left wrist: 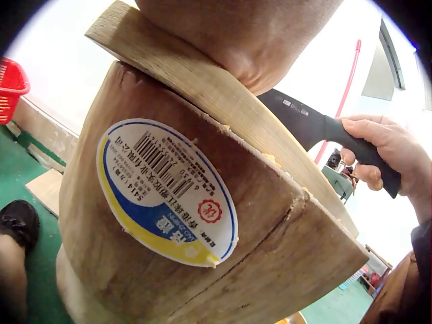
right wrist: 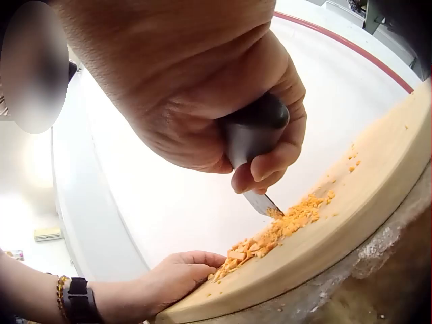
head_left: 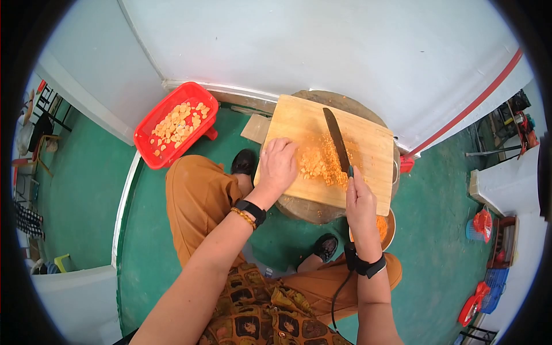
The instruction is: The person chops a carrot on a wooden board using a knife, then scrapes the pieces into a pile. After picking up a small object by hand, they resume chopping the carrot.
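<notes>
Right hand (head_left: 361, 204) grips knife (head_left: 337, 138) by the board's (head_left: 293, 112) near edge. Left hand (head_left: 279, 167) open at left edge, beside chopped orange pieces (head_left: 313, 165), mid-board. Judgement: short, even strokes; fingertips kept clear of blade.

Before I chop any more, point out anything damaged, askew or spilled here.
A dark crack runs down the side of the wooden block, so it looks split. The cutting board overhangs the round block, looking askew. Orange crumbs have strayed onto the block's rim.
</notes>
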Action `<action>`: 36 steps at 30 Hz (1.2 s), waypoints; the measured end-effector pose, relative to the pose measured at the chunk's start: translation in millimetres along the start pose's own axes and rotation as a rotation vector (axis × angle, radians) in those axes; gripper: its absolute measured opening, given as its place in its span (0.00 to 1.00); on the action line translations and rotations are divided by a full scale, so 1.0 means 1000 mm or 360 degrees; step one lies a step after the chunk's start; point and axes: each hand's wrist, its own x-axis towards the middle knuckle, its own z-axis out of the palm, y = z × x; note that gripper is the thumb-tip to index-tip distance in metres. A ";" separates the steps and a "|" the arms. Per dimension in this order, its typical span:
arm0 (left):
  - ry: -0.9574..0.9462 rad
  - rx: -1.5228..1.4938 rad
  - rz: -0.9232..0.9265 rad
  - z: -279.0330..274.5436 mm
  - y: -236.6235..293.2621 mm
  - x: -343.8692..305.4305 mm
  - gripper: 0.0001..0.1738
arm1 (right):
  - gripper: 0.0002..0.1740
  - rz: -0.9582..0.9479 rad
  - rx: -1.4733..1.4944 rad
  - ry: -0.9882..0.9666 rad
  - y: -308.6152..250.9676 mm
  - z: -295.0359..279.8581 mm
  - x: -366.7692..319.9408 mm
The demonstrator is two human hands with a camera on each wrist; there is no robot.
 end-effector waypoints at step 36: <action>0.0034 0.0016 0.0024 0.002 0.000 0.001 0.17 | 0.20 0.0025 -0.0011 -0.0038 0.008 0.002 0.000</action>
